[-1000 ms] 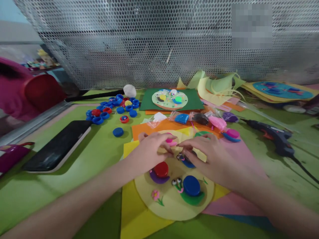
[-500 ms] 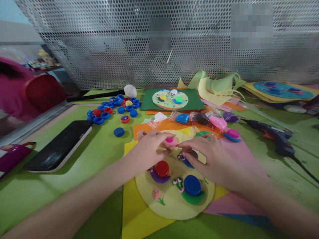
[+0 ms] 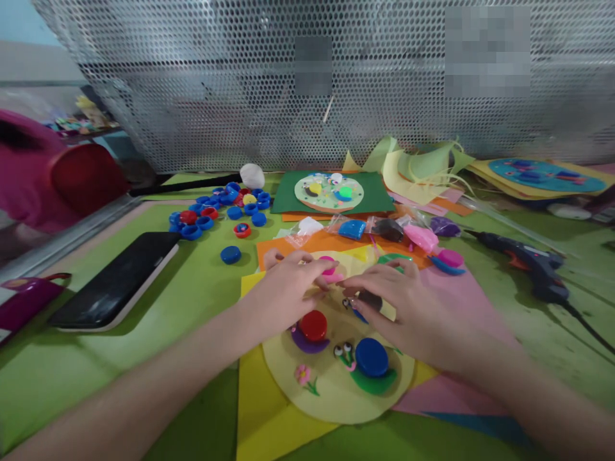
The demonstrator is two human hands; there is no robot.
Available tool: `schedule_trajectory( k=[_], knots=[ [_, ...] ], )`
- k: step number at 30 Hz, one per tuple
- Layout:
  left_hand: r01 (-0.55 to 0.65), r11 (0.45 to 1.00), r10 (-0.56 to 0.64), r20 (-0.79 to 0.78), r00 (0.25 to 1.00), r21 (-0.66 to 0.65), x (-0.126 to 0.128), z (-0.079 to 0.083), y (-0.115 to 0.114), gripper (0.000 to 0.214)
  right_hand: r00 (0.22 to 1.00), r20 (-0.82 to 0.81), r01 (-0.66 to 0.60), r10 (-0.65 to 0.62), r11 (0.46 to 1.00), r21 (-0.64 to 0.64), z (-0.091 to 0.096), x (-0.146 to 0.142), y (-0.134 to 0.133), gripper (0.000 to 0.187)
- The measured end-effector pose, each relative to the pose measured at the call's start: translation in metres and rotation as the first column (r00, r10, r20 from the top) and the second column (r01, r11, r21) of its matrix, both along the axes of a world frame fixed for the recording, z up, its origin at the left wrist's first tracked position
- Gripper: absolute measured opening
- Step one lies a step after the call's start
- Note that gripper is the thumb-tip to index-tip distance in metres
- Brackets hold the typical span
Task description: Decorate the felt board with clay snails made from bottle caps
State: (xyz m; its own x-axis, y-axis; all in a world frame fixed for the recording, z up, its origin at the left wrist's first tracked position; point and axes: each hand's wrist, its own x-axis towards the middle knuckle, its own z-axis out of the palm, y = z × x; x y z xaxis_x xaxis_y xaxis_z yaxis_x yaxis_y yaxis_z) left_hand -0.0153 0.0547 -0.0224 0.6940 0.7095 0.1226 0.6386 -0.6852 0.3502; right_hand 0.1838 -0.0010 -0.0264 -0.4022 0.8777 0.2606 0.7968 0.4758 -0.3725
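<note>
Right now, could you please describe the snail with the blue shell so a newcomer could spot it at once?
Find the round pale-yellow disc on the green table, in front of the person. On its near right part sits the snail: a blue bottle cap as shell on a green body with googly eyes. Its neighbour to the left has a red cap on purple.

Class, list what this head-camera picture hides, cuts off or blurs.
Head view: the left hand and right hand cover the far part of the yellow disc; what they press is hidden.
Mesh screen: two patches blurred out.
Glue gun: cord cut off by the right edge.
</note>
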Motion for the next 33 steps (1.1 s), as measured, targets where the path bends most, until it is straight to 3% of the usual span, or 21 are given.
schedule_trajectory(
  k=[10,22,33],
  knots=[
    [0.010,0.999,-0.011,-0.021,1.000,-0.036,0.002,0.010,-0.006,0.048,0.993,0.115,0.018,-0.022,0.999,0.029,0.000,-0.001,-0.003,0.026],
    [-0.010,0.966,0.040,0.112,0.993,-0.258,0.003,0.013,-0.009,0.047,0.991,0.123,0.046,-0.053,0.997,0.056,0.005,0.001,-0.003,0.026],
    [-0.017,0.970,0.047,0.119,0.992,-0.243,0.000,-0.007,0.001,0.046,0.992,0.118,0.036,-0.041,0.998,0.046,0.006,0.001,-0.004,0.026]
  ],
)
